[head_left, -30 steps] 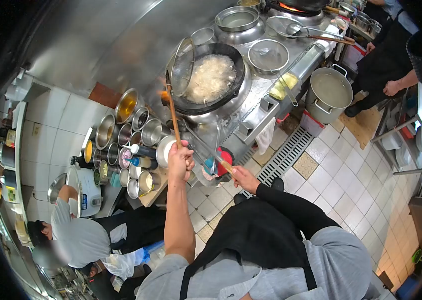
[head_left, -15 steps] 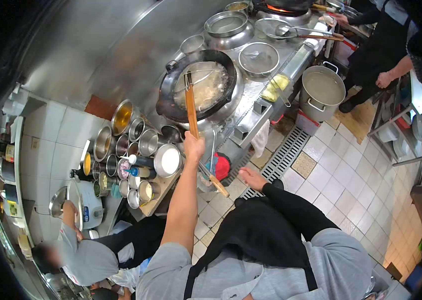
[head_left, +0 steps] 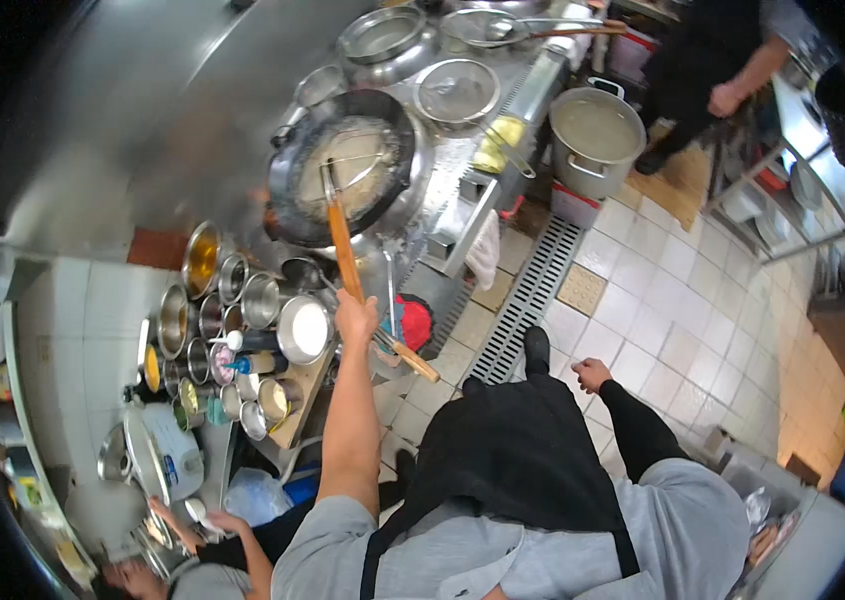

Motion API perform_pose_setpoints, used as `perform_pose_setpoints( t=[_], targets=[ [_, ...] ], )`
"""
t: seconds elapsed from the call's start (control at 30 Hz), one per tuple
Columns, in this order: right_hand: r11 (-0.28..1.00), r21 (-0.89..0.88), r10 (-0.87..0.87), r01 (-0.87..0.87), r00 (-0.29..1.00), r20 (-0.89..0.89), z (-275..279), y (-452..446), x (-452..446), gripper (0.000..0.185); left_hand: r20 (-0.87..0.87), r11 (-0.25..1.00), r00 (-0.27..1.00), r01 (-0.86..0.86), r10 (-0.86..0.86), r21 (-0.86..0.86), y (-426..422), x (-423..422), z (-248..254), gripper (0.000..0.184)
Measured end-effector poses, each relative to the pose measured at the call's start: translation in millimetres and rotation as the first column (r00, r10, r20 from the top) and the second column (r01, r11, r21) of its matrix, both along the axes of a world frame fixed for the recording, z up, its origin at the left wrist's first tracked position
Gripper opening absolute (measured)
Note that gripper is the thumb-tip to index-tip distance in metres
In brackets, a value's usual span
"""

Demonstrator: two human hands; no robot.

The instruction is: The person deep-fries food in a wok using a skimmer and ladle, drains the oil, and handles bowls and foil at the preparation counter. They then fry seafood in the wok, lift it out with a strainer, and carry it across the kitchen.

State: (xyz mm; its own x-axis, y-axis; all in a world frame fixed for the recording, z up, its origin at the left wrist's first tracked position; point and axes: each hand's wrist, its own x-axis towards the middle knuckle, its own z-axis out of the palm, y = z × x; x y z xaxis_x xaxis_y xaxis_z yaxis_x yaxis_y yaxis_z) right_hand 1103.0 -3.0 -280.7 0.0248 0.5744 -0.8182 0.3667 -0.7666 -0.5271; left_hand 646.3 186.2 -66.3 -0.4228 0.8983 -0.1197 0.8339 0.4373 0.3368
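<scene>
My left hand (head_left: 355,318) is closed around the long wooden handle of a wire strainer (head_left: 341,235). The strainer's head sits inside a black wok (head_left: 286,205) of pale, bubbling liquid, which partly hides its mesh. Just below that hand lies a second tool with a wooden handle (head_left: 413,360); it appears to run up to a dark ladle bowl (head_left: 301,271) beside the wok. Away from the stove, my right hand (head_left: 594,375) hangs over the tiled floor, its fingers curled in with nothing visible in them.
Metal bowls and cups of ingredients crowd the counter left of the wok, including a bowl of white contents (head_left: 305,329). A round mesh strainer (head_left: 457,92) rests at the back. A large pot (head_left: 598,130) stands near the floor drain (head_left: 533,290). Co-workers are at lower left and upper right.
My right hand has swung outward, away from the stove, and its fingers have curled. My view has shifted, while my left hand keeps the strainer in the wok. The lower-left co-worker has moved.
</scene>
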Motion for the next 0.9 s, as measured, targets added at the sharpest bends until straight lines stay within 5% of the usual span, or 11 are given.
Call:
perform_pose_setpoints(
  t=[0.17, 0.23, 0.37, 0.47, 0.57, 0.73, 0.83, 0.9],
  targets=[
    [0.983, 0.057, 0.16, -0.173, 0.969, 0.187, -12, -38, -4, 0.04, -0.004, 0.982, 0.984, 0.179, -0.18, 0.057, -12, -24, -30, 0.062],
    [0.984, 0.17, 0.025, -0.061, 0.979, 0.202, -15, -52, -23, 0.037, -0.009, 0.921, 0.941, 0.332, -0.338, 0.201, -26, -20, -8, 0.063],
    [0.881, 0.458, -0.347, 0.12, 0.822, 0.452, -16, -78, -69, 0.037, 0.112, 0.756, 0.92, 0.234, -0.375, 0.611, -80, 16, 43, 0.046],
    [0.861, 0.408, -0.474, 0.303, 0.769, 0.429, -5, -83, -91, 0.038, 0.583, 0.839, 0.635, 0.211, -0.508, 0.501, -120, 23, 40, 0.035],
    [0.865, 0.41, -0.467, 0.288, 0.76, 0.451, -5, -81, -100, 0.036, 0.94, 0.933, 0.239, 0.324, -0.242, 0.157, -146, 47, 26, 0.027],
    [0.825, 0.45, -0.524, 0.343, 0.762, 0.38, 21, -55, -116, 0.029, 0.976, 0.91, 0.144, 0.36, 0.163, -0.206, -123, 97, -15, 0.027],
    [0.837, 0.436, -0.494, 0.33, 0.799, 0.343, 29, -47, -113, 0.026, 0.867, 0.848, -0.066, 0.254, 0.494, -0.465, -69, 123, -74, 0.026],
    [0.869, 0.381, -0.453, 0.317, 0.82, 0.35, 33, -43, -103, 0.027, 0.814, 0.824, -0.145, 0.183, 0.562, -0.536, -33, 140, -106, 0.025]
  ],
)
